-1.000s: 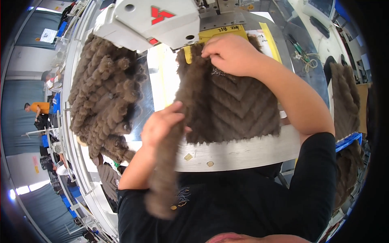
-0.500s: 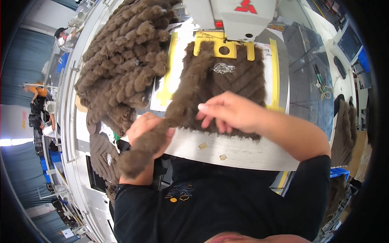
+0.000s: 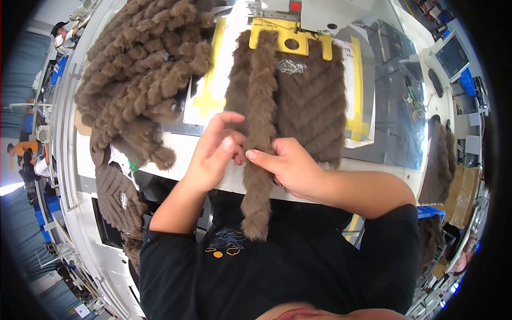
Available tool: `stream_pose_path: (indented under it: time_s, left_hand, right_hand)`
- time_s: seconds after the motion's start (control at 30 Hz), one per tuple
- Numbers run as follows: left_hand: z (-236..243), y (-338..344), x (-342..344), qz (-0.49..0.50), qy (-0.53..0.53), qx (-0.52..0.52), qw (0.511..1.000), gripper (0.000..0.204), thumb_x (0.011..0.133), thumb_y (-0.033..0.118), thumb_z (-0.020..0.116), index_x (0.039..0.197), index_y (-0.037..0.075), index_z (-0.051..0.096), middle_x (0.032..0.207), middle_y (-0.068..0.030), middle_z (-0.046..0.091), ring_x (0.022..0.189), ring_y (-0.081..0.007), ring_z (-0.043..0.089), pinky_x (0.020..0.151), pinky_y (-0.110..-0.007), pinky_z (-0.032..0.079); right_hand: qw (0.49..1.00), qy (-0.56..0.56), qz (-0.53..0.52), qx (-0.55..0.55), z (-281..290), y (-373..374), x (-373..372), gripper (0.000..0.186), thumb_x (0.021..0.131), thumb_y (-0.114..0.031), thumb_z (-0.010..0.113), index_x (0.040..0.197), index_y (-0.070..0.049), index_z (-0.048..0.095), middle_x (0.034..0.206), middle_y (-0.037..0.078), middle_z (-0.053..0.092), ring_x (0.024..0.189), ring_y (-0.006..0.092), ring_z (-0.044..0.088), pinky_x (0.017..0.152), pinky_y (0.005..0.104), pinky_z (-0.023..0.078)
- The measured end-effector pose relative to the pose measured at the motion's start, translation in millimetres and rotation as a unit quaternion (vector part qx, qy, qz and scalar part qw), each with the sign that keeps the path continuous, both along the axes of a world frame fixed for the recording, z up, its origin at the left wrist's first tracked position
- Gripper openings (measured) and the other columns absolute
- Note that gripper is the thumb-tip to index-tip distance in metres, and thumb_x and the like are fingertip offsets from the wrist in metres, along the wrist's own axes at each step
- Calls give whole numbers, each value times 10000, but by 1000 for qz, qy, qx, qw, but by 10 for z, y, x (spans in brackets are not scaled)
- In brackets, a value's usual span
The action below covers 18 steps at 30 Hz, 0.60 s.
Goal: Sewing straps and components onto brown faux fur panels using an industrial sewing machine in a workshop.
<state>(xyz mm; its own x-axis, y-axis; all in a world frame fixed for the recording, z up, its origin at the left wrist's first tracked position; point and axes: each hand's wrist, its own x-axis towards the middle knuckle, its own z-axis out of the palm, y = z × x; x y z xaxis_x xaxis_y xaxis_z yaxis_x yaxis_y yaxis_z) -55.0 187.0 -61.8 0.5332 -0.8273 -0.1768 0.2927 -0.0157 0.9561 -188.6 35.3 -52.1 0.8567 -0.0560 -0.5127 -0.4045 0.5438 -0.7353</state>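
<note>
A long brown fur strip (image 3: 260, 90) runs toward me from under a yellow plate with cut-outs (image 3: 292, 45), its near end hanging past the table edge over my shirt. My right hand (image 3: 293, 166) pinches the strip between thumb and fingers near that edge. Just left of it is my left hand (image 3: 216, 152), index finger stretched and the other fingers partly bent, with nothing visible in it. Under the strip lies a flat brown fur panel with a chevron pattern (image 3: 314, 101). It bears a small silvery decoration (image 3: 292, 66).
A heap of brown fur strips (image 3: 149, 69) stands at the left. Machine parts (image 3: 320, 21) are over the far end of the panel. Scissors (image 3: 413, 104) lie at the right. Another fur piece with a silvery patch (image 3: 117, 194) hangs at the lower left. People work at far left.
The strip's near end has swung right and now hangs nearly straight toward me. My right hand has taken hold of it; my left has let go. The view has shifted slightly.
</note>
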Motion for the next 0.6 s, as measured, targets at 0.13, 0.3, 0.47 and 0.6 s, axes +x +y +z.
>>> stream_pose_path:
  time_s: [0.13, 0.3, 0.47, 0.6]
  left_hand:
    - [20, -224, -47, -51, -62, 78, 994, 464, 919, 84, 735, 1316, 93, 496, 825, 31, 603, 715, -48, 537, 648, -211, 425]
    - [-54, -242, -13, -78, 120, -29, 989, 356, 894, -38, 703, 1208, 79, 585, 899, 32, 633, 752, -21, 533, 655, -198, 412]
    - [-136, -249, -102, -46, 156, -86, 983, 320, 902, -24, 703, 1199, 50, 610, 993, 30, 632, 823, -24, 539, 707, -203, 425]
    - [-22, -262, -143, -110, 96, -52, 988, 377, 888, -18, 732, 1234, 42, 593, 1061, 24, 603, 873, -19, 550, 711, -197, 441]
  right_hand:
    - [987, -25, 31, -159, -72, 47, -110, 265, 1003, -297, 703, 968, -35, 702, 756, -33, 616, 553, 42, 487, 477, 227, 358]
    - [980, 61, 152, -116, 162, 36, -303, 394, 971, -360, 738, 868, 17, 691, 676, -11, 600, 617, 62, 532, 544, 278, 441]
    - [990, -19, 113, -81, 128, 168, -513, 434, 976, -389, 733, 846, 23, 688, 686, -12, 622, 599, 76, 528, 537, 314, 454]
    - [977, -73, 65, -189, -69, 230, -652, 530, 951, -409, 747, 680, 30, 627, 561, 65, 557, 513, 118, 495, 496, 351, 436]
